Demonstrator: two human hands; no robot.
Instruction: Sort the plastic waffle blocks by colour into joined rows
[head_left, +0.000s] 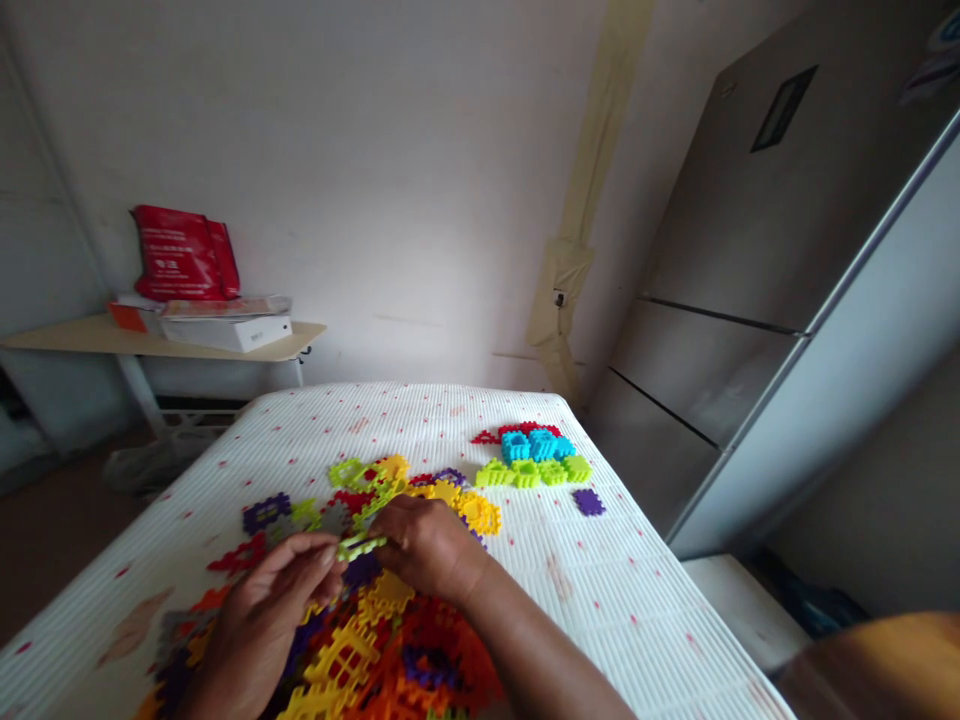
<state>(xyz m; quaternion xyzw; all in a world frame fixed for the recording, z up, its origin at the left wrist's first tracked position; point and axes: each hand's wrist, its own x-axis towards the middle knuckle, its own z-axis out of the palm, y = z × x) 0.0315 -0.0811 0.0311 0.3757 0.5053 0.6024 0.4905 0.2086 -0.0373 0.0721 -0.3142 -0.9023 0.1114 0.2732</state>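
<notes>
The green piece (pixel 360 547) sits between the hands, raised over a pile of mixed toy tiles (pixel 345 655) on the bench (pixel 600 600). The left hand (pixel 270 585) pinches its left end between thumb and fingers; the right hand (pixel 431 545) is curled onto the right end, its fingertips partly hidden. The piece looks like thin moulded plastic, so it is probably light and stiff, a little slick, and not very fragile; its notched edges seem the best place to hold. One green piece is held. Farther off stand four green stacks (pixel 525 473), three blue stacks (pixel 515 445) and one purple tile (pixel 589 502), apart. The pile is too tangled to count.
</notes>
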